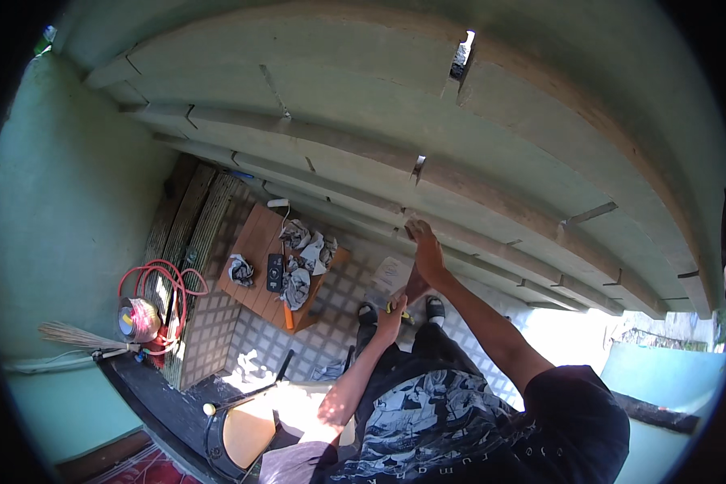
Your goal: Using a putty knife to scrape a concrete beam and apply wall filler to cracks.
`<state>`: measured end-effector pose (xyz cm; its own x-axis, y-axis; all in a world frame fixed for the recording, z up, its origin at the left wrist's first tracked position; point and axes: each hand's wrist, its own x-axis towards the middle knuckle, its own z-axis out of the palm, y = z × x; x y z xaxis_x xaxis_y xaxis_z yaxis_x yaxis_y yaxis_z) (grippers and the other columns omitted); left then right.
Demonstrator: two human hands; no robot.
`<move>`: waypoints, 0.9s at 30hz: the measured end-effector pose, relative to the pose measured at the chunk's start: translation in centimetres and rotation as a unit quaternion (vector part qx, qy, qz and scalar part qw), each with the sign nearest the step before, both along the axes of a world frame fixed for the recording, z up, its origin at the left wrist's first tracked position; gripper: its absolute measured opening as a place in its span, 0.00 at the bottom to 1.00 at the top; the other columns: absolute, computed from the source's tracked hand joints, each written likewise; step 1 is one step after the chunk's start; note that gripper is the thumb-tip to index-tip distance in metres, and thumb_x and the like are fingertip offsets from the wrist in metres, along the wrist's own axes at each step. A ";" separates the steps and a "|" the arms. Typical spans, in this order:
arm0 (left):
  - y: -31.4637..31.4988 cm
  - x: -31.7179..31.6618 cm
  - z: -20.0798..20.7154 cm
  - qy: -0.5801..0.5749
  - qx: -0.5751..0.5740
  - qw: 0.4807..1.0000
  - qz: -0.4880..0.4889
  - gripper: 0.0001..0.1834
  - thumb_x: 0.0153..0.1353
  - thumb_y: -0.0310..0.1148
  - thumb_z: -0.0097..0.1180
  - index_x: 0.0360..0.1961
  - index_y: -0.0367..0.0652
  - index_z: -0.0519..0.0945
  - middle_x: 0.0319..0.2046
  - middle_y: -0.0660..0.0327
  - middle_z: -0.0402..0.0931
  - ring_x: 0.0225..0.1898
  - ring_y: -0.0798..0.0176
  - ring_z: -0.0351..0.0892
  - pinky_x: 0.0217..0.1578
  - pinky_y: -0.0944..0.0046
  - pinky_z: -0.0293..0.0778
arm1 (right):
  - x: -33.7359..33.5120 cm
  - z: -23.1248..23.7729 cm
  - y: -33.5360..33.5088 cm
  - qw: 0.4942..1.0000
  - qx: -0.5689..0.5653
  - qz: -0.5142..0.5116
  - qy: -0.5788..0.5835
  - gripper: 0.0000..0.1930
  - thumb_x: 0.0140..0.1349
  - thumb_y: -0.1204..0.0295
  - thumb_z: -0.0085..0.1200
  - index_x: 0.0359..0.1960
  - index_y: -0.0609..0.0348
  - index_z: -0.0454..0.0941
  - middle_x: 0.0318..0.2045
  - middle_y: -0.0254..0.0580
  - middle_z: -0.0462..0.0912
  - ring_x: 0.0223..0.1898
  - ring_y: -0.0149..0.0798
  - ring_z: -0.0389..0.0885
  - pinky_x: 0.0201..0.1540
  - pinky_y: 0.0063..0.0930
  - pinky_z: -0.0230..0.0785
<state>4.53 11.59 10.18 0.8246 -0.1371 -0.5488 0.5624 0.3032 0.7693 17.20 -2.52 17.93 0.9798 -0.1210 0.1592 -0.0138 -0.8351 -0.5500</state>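
Note:
My right hand [423, 239] is raised against a ledge of the pale green slatted wall [355, 145]. Its fingers are curled at the ledge, and anything inside them is hidden. Lower down, in front of my body, my left hand [390, 321] is closed around a small yellow-and-black tool [397, 306], whose kind I cannot make out. A flat brown piece [416, 287] shows between the two hands; I cannot tell which one it touches. Just left of it, a pale sheet or bag with handwriting [390, 274] is on or near the floor.
A wooden table [254, 238] at left bears crumpled newspaper [297, 286], a black device [275, 273] and an orange-handled tool [288, 315]. A white paint roller [278, 203] lies at its far edge. Farther left are a red hose [187, 302] and a broom [81, 334]; a chair [248, 434] stands near.

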 end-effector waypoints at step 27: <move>0.6 -3.0 0.3 -0.003 -0.004 0.994 -0.108 0.20 0.62 0.38 0.53 0.50 0.38 0.68 0.52 0.58 0.68 0.57 0.60 0.68 0.52 0.60 0.70 | -8.1 -7.6 -16.2 0.944 -0.321 -0.071 0.021 0.22 0.59 0.62 0.46 0.55 0.53 0.70 0.58 0.44 0.68 0.57 0.51 0.68 0.50 0.56 0.65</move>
